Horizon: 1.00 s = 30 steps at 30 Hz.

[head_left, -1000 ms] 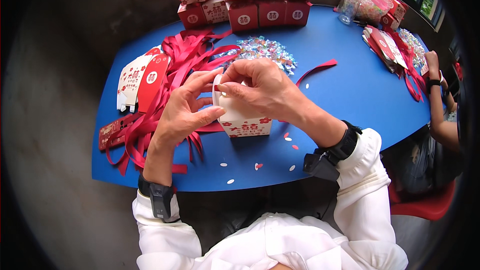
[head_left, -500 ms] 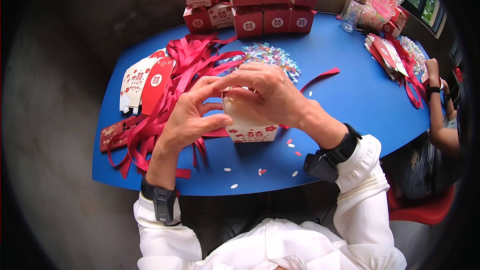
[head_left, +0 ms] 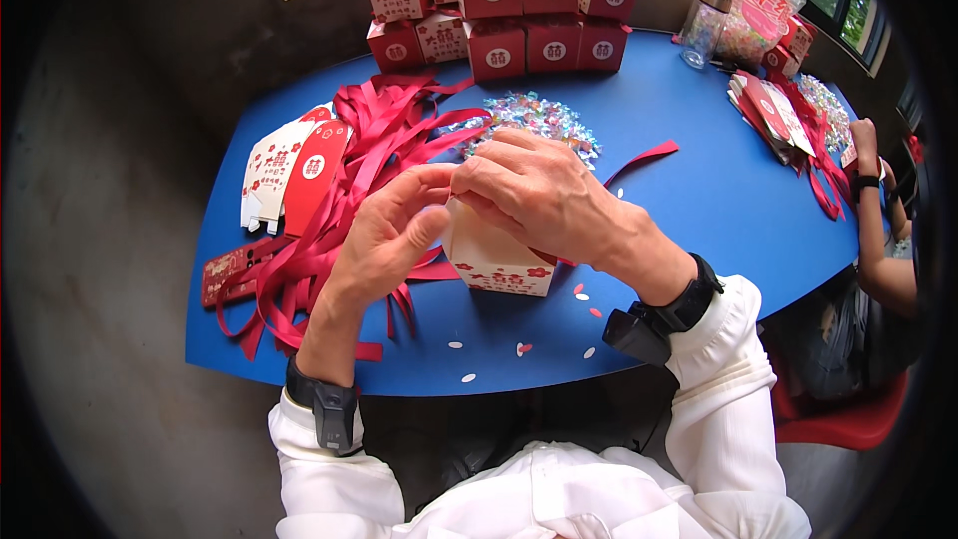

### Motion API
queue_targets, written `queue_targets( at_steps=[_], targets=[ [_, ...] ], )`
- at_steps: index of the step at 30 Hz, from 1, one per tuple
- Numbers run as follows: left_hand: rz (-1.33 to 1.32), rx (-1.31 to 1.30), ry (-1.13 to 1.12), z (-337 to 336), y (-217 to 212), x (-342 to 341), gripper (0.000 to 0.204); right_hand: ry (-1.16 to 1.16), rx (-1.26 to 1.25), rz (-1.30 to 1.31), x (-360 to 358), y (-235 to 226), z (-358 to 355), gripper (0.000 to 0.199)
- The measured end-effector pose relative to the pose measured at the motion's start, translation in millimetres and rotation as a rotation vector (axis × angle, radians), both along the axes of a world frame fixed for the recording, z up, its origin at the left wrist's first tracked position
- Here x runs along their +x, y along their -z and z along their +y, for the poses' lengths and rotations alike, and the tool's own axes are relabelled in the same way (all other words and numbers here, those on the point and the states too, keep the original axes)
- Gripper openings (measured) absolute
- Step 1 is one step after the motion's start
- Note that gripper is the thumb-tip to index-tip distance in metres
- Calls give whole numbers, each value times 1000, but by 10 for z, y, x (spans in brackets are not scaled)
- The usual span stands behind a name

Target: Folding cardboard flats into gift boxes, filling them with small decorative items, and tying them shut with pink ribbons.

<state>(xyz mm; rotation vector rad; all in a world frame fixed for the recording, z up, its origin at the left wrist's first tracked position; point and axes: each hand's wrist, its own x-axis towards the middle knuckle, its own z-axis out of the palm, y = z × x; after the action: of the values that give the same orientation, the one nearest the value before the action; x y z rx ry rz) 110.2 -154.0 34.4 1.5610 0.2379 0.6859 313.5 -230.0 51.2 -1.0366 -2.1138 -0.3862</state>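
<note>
A small cream gift box with red printed flowers and characters stands upright near the table's front edge. Both hands work at its upper end. My right hand bends over the top, its fingers closed on the upper edge and hiding most of it. At the upper left side, my left hand has its fingers curved in against the top edge and its thumb bent beside them; the fingertips meet those of the right hand. A red ribbon comes out to the right behind the right hand.
Red ribbons lie heaped at left beside flat box blanks and a red patterned case. Wrapped candies are piled behind my hands. Finished boxes stand stacked at the back. At right sits a jar; another person's arm is beyond.
My right hand has come down slightly over the box top, its fingers closing together. My left thumb has lifted from the box's front side toward the top edge. The box has tipped slightly.
</note>
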Motion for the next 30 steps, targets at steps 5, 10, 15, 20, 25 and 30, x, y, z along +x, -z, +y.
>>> queue_targets(
  at_steps=[5, 10, 15, 20, 25, 30],
  targets=[
    [-30, 133, -74, 35, 32, 12, 26, -51, 48, 22, 8, 38, 52, 21],
    [-49, 184, -148, 45, 94, 55, 14, -36, 36, 11, 19, 52, 32, 23],
    [-64, 137, -173, 40, 65, 55, 11, -26, 49, 18, 13, 59, 44, 24],
    [7, 145, -198, 21, 18, 69, 11, -18, 48, 13, 36, 71, 44, 22],
    [45, 181, -249, -9, -4, 67, 12, -20, 58, 12, 34, 71, 40, 20],
    [27, 742, -424, -26, -29, 99, 12, -20, 45, 14, 38, 84, 43, 18]
  ],
)
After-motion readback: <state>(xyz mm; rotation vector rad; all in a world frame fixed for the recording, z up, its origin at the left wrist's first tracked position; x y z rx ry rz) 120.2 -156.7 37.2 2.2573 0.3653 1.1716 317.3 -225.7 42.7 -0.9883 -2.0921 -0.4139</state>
